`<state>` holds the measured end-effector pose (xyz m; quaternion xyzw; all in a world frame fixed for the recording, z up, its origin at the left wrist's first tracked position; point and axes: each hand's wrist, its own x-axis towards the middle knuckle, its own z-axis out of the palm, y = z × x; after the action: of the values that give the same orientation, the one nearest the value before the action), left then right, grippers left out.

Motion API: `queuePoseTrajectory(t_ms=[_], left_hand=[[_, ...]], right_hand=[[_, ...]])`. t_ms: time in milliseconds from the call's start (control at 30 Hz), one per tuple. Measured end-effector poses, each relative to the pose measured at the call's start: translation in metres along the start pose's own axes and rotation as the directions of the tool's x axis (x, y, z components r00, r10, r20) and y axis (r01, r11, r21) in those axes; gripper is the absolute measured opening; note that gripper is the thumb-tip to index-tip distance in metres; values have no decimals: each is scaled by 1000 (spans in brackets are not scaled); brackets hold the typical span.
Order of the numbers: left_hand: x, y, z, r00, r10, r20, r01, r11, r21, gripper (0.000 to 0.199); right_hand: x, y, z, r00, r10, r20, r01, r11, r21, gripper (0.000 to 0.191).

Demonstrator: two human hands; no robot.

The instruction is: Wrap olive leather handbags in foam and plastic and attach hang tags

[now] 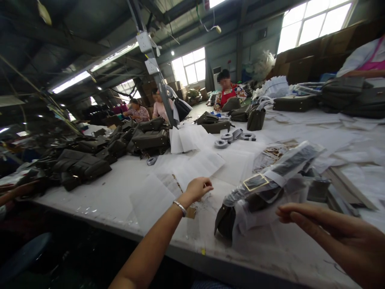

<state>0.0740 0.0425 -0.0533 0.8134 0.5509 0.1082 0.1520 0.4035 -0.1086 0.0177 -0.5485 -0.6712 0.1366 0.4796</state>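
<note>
A dark olive handbag (225,220) stands before me on the table, slightly tilted, with white tissue and clear film wrapped round its strap and a gold rectangular buckle (256,182) on top. To its left, my left hand (198,189), a silver bangle on its wrist, hovers with curled fingers over crinkled clear plastic; whether something is in them is too small to tell. My right hand (337,233) is beside the bag's right side, thumb and fingers pinched close to the thin white wrapping (264,214). I cannot make out what that pinch holds, if anything.
White sheets (198,164) lie across the table (120,192). Dark bags (87,164) are heaped at the left, with more bags (215,124) farther back. Rolled straps (222,143) lie mid-table. Grey boards (349,186) are at the right. Co-workers sit around the far side; another person's arm (18,190) reaches in left.
</note>
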Motion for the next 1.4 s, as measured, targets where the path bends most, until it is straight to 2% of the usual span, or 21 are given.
queuePoseTrajectory(t_ms=[100, 233, 400, 600, 667, 767, 900, 967, 1033, 1133, 1200, 1300, 1400], left_hand=[[-8, 5, 15, 999, -32, 15, 31, 998, 58, 24], [-11, 7, 24, 999, -32, -26, 34, 995, 91, 24], [-9, 8, 16, 1000, -10, -3, 10, 996, 92, 24], [-1, 9, 30, 990, -139, 34, 133, 983, 128, 28], [4, 4, 29, 987, -159, 28, 155, 981, 113, 27], [9, -6, 12, 988, -155, -12, 156, 986, 64, 27], [6, -13, -10, 995, -87, -40, 87, 996, 0, 28], [0, -9, -6, 999, -54, -7, 54, 999, -4, 27], [-6, -1, 8, 998, -54, 41, 54, 998, 18, 27], [-10, 8, 33, 990, -112, 84, 105, 991, 78, 26], [-10, 9, 43, 985, -142, 95, 132, 986, 105, 27], [-6, 4, 41, 986, -138, 96, 127, 986, 108, 28], [-5, -4, 27, 990, -125, 62, 119, 988, 95, 29]], right_hand=[[2, -13, 7, 986, -120, 115, 116, 992, 40, 30], [0, -18, 8, 964, -235, 124, 231, 972, 45, 25], [-4, -15, 5, 953, -272, 136, 274, 962, 8, 22], [-7, -17, 11, 935, -326, 140, 324, 945, 37, 21], [-8, -16, 11, 930, -345, 127, 341, 939, 54, 20], [-6, -14, 8, 938, -322, 127, 316, 946, 68, 21], [-6, -16, 9, 955, -266, 130, 256, 962, 92, 20], [-8, -18, 13, 954, -266, 139, 251, 961, 118, 18], [-12, -19, 18, 951, -267, 156, 247, 959, 138, 16], [-17, -18, 20, 946, -267, 185, 241, 959, 147, 16], [-19, -16, 17, 943, -269, 196, 244, 959, 142, 15], [-19, -14, 10, 948, -260, 183, 238, 962, 135, 14], [-17, -15, 8, 957, -241, 162, 217, 964, 154, 14]])
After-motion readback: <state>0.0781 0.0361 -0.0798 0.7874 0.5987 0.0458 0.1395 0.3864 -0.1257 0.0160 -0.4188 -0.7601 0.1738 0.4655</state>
